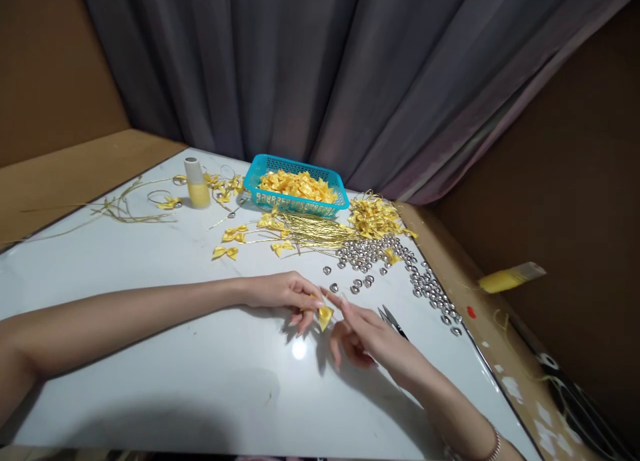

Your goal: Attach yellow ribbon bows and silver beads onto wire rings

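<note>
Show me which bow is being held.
The yellow bow pinched by the left hand; the other bows lie on the table or in the blue basket.

Over the tabletop, the left hand pinches a yellow bow — the right hand just beside it. A turquoise basket of bows stands near the far edge, silver pieces along the right.

The left hand hides the bow (partly).
</note>
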`<action>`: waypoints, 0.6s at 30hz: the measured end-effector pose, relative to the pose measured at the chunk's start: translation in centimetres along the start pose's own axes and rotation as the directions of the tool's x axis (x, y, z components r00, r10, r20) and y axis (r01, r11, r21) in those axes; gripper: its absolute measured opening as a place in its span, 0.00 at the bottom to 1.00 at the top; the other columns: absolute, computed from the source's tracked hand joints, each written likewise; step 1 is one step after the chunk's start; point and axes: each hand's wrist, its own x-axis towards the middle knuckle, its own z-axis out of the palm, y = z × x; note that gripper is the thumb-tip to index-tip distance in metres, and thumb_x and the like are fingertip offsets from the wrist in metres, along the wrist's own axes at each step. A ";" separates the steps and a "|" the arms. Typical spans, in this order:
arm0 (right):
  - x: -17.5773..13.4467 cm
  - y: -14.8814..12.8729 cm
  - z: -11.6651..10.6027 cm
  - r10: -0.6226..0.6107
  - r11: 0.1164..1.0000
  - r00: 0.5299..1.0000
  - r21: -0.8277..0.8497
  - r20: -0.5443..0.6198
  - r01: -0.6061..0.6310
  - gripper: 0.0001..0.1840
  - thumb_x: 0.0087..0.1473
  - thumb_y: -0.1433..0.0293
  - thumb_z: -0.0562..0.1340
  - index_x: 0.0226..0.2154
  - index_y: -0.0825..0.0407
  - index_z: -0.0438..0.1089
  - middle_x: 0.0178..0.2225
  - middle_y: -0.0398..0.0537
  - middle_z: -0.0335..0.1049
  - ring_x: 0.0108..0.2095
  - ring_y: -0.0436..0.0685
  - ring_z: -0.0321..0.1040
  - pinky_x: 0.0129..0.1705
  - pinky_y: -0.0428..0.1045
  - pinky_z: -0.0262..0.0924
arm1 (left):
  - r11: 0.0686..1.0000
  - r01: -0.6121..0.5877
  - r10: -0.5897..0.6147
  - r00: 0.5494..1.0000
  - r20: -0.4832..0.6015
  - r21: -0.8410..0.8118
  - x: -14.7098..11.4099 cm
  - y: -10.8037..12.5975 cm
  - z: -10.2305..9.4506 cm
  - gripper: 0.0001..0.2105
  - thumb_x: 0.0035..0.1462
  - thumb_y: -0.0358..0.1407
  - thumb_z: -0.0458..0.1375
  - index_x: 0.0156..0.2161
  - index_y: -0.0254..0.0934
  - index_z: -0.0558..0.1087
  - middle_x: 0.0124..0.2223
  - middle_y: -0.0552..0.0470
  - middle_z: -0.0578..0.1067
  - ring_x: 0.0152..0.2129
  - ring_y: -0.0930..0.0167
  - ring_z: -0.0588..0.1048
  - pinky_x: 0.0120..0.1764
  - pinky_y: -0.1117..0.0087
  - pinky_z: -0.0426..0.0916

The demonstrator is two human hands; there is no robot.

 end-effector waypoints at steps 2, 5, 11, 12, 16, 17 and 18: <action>0.8 -0.2 -0.4 -0.028 0.991 0.994 0.131 -0.103 0.042 0.34 0.58 0.48 0.50 0.61 0.46 0.53 0.30 0.47 0.73 0.18 0.49 0.59 0.17 0.44 0.48 | 1.000 0.004 -0.004 1.000 0.001 0.016 -0.1 0.1 0.0 0.15 0.58 0.46 0.57 0.31 0.33 0.71 0.21 0.53 0.74 0.16 0.77 0.66 0.24 0.74 0.60; 1.8 -1.2 -2.3 -0.165 0.944 0.951 0.237 -0.260 0.228 0.36 0.57 0.53 0.55 0.64 0.41 0.43 0.47 0.53 0.71 0.39 0.56 0.70 0.30 0.47 0.63 | 1.000 0.021 -0.021 1.000 -0.004 0.010 -0.1 0.2 0.1 0.16 0.57 0.47 0.58 0.30 0.33 0.70 0.21 0.52 0.74 0.16 0.77 0.66 0.24 0.74 0.60; 0.3 -5.2 -7.9 -0.205 0.832 0.840 0.362 -0.502 0.419 0.18 0.61 0.57 0.51 0.34 0.47 0.73 0.34 0.48 0.74 0.34 0.53 0.70 0.39 0.50 0.63 | 0.998 0.051 -0.051 0.999 -0.008 -0.027 -0.1 0.2 0.1 0.17 0.54 0.48 0.60 0.30 0.32 0.71 0.21 0.52 0.75 0.17 0.78 0.67 0.24 0.76 0.60; -0.4 -5.8 -8.7 -0.193 0.813 0.801 0.364 -0.567 0.454 0.18 0.62 0.59 0.51 0.31 0.47 0.73 0.28 0.46 0.71 0.27 0.50 0.67 0.34 0.49 0.62 | 0.998 0.058 -0.058 0.998 -0.010 -0.030 -0.1 0.2 0.1 0.18 0.54 0.48 0.60 0.30 0.32 0.71 0.22 0.52 0.75 0.17 0.78 0.67 0.24 0.76 0.60; -3.0 -7.1 -10.9 -0.231 0.806 0.650 0.232 -0.724 0.544 0.18 0.62 0.67 0.53 0.25 0.49 0.72 0.16 0.37 0.46 0.14 0.43 0.38 0.18 0.48 0.42 | 0.996 0.079 -0.080 0.997 -0.019 -0.042 -0.2 0.3 0.2 0.18 0.53 0.49 0.61 0.29 0.32 0.71 0.22 0.52 0.75 0.17 0.79 0.67 0.24 0.76 0.60; -3.4 -7.1 -11.2 -0.243 0.812 0.641 0.210 -0.728 0.545 0.17 0.61 0.67 0.54 0.23 0.49 0.70 0.15 0.36 0.41 0.14 0.44 0.34 0.17 0.48 0.37 | 0.996 0.081 -0.082 0.996 -0.022 -0.043 -0.2 0.3 0.2 0.18 0.53 0.49 0.61 0.29 0.32 0.71 0.22 0.52 0.75 0.17 0.78 0.67 0.24 0.76 0.60; -3.7 -6.9 -11.4 -0.250 0.822 0.650 0.198 -0.718 0.534 0.15 0.59 0.66 0.57 0.22 0.49 0.69 0.15 0.36 0.39 0.15 0.45 0.33 0.16 0.49 0.33 | 0.996 0.083 -0.084 0.996 -0.026 -0.043 -0.2 0.3 0.2 0.18 0.53 0.49 0.61 0.29 0.32 0.71 0.22 0.52 0.75 0.17 0.78 0.67 0.24 0.76 0.60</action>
